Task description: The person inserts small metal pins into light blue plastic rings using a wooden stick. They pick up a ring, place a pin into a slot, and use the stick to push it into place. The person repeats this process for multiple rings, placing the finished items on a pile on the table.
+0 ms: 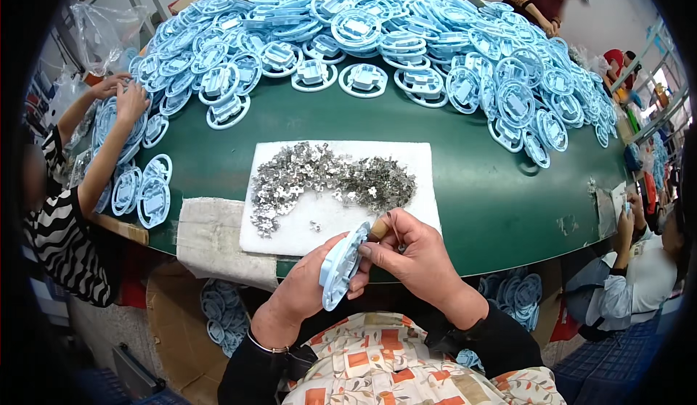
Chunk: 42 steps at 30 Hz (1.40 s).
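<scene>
My left hand [308, 281] is closed round a light blue plastic oval part [341, 266], held tilted on edge above the table's near side. My right hand [414, 256] is at the part's right side, thumb and fingers pinched together. What lies between those fingertips is too small to make out. A tan piece, like tape or a finger cover [379, 228], shows between the two hands. Just beyond them lies a white foam board [334, 242] with a pile of small silvery metal clips [290, 180]; a few lie apart near its front.
Many similar blue parts [356, 27] are heaped across the far side of the green table [494, 209]. A grey cloth-like pad [214, 234] lies left of the board. Boxes below hold more blue parts [223, 311]. Co-workers sit left [69, 209], right [632, 274] and far side.
</scene>
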Each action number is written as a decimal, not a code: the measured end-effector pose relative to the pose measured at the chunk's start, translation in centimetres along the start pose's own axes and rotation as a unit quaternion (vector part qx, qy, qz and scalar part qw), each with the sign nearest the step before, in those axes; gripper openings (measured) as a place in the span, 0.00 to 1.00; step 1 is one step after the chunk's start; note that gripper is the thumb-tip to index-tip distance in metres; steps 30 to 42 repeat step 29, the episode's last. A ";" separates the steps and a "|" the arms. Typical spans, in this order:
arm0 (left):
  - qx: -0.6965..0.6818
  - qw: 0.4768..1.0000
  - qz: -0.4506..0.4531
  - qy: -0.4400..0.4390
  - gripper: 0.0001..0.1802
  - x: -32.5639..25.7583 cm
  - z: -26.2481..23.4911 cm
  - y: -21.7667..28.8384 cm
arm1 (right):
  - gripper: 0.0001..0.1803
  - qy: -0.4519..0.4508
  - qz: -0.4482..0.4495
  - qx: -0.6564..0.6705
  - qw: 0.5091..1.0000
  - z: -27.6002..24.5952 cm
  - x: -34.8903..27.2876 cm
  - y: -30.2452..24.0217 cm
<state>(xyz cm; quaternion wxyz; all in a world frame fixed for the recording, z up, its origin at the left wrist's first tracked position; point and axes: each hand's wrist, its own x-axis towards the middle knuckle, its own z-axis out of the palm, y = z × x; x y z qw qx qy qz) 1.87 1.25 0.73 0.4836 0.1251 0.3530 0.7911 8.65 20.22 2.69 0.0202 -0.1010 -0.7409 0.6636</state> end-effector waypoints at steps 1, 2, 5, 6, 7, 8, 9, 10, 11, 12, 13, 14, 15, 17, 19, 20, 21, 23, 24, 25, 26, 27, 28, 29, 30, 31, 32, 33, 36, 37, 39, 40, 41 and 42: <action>-0.012 1.000 0.004 -0.006 0.24 -0.1 -0.3 -0.3 | 0.09 -0.007 0.005 0.011 1.000 0.0 0.1 0.1; -0.024 1.000 0.008 -0.012 0.25 -0.2 -0.6 -0.6 | 0.08 -0.013 0.010 0.023 1.000 0.0 0.1 0.0; -0.196 0.978 -0.018 -0.064 0.29 0.0 -1.8 -1.3 | 0.07 -0.015 -0.004 0.092 0.996 0.1 -0.2 -0.6; -0.224 0.971 -0.014 -0.085 0.31 -0.1 -2.0 -1.4 | 0.07 -0.009 -0.018 0.078 0.997 0.2 -0.4 -0.7; -0.252 0.962 -0.010 -0.105 0.32 0.0 -2.1 -1.5 | 0.07 -0.004 -0.031 0.065 0.997 0.2 -0.5 -0.8; -0.280 0.952 -0.005 -0.125 0.34 -0.1 -2.0 -1.6 | 0.07 0.001 -0.046 0.051 0.998 0.2 -0.7 -0.9; -0.291 0.948 -0.001 -0.131 0.41 -0.1 -2.1 -1.7 | 0.09 0.002 -0.051 0.039 0.998 0.1 -0.9 -1.0; -0.305 0.942 -0.011 -0.136 0.43 -0.5 -2.1 -1.5 | 0.08 0.012 -0.053 0.029 0.998 0.2 -1.1 -0.9; -0.320 0.937 -0.021 -0.140 0.45 -0.9 -2.1 -1.1 | 0.08 0.021 -0.054 0.018 0.998 0.2 -1.2 -0.8; -0.335 0.931 -0.031 -0.144 0.47 -1.4 -2.2 -0.8 | 0.07 0.030 -0.055 0.008 0.998 0.1 -1.4 -0.6; -0.328 0.934 -0.013 -0.138 0.54 -2.0 -2.5 -0.8 | 0.06 0.032 -0.063 0.003 0.998 -0.1 -1.4 -0.1; -0.318 0.940 -0.009 -0.124 0.54 -3.0 -3.1 -0.5 | 0.05 0.036 -0.054 0.004 0.998 -0.2 -1.7 -0.7; -0.308 0.945 -0.004 -0.109 0.54 -4.3 -3.9 -0.2 | 0.05 0.040 -0.048 0.001 0.998 -0.5 -1.9 -0.6; -0.267 0.961 -0.004 -0.076 0.52 -7.4 -6.0 0.5 | 0.05 0.050 -0.056 -0.021 0.997 -1.1 -2.4 -0.1; -0.253 0.967 0.025 -0.020 0.47 -12.0 -8.5 1.0 | 0.05 0.068 -0.086 -0.065 0.992 -2.1 -2.8 0.6; -0.213 0.975 0.053 0.034 0.44 -15.0 -10.2 1.2 | 0.05 0.080 -0.088 -0.063 0.991 -2.6 -3.0 0.7; -0.203 0.971 0.084 0.091 0.42 -18.0 -11.4 1.5 | 0.05 0.091 -0.089 -0.059 0.990 -3.0 -3.2 0.9; -0.042 0.962 0.141 0.231 0.39 -23.5 -14.1 1.5 | 0.05 0.110 -0.086 -0.042 0.989 -3.6 -3.3 1.5; -0.008 0.949 0.120 0.291 0.34 -26.2 -16.2 1.4 | 0.04 0.118 -0.090 -0.033 0.988 -3.9 -3.3 1.7; 0.082 0.905 0.119 0.401 0.31 -28.9 -19.1 0.0 | 0.04 0.121 -0.095 -0.021 0.988 -4.0 -3.1 2.0; 0.169 0.842 0.113 0.499 0.29 -31.2 -22.0 -1.3 | 0.04 0.129 -0.097 -0.010 0.987 -4.3 -3.1 2.5; 0.340 0.744 0.024 0.575 0.28 -34.2 -24.5 -1.8 | 0.04 0.141 -0.122 -0.043 0.981 -4.8 -2.9 3.3; 0.490 0.609 -0.067 0.619 0.28 -34.0 -24.5 -0.9 | 0.05 0.148 -0.130 -0.051 0.979 -5.0 -3.0 3.5; 0.454 0.633 -0.086 0.621 0.31 -33.9 -24.4 0.2 | 0.06 0.156 -0.137 -0.059 0.977 -5.2 -2.8 3.6; 0.454 0.633 -0.086 0.621 0.31 -33.9 -24.4 0.2 | 0.06 0.156 -0.137 -0.059 0.977 -5.2 -2.8 3.6; 0.454 0.633 -0.086 0.621 0.31 -33.9 -24.4 0.2 | 0.06 0.156 -0.137 -0.059 0.977 -5.2 -2.8 3.6; 0.454 0.633 -0.086 0.621 0.31 -33.9 -24.4 0.2 | 0.06 0.156 -0.137 -0.059 0.977 -5.2 -2.8 3.6; 0.454 0.633 -0.086 0.621 0.31 -33.9 -24.4 0.2 | 0.06 0.156 -0.137 -0.059 0.977 -5.2 -2.8 3.6; 0.454 0.633 -0.086 0.621 0.31 -33.9 -24.4 0.2 | 0.06 0.156 -0.137 -0.059 0.977 -5.2 -2.8 3.6; 0.454 0.633 -0.086 0.621 0.31 -33.9 -24.4 0.2 | 0.06 0.156 -0.137 -0.059 0.977 -5.2 -2.8 3.6; 0.454 0.633 -0.086 0.621 0.31 -33.9 -24.4 0.2 | 0.06 0.156 -0.137 -0.059 0.977 -5.2 -2.8 3.6; 0.454 0.633 -0.086 0.621 0.31 -33.9 -24.4 0.2 | 0.06 0.156 -0.137 -0.059 0.977 -5.2 -2.8 3.6; 0.454 0.633 -0.086 0.621 0.31 -33.9 -24.4 0.2 | 0.06 0.156 -0.137 -0.059 0.977 -5.2 -2.8 3.6; 0.454 0.633 -0.086 0.621 0.31 -33.9 -24.4 0.2 | 0.06 0.156 -0.137 -0.059 0.977 -5.2 -2.8 3.6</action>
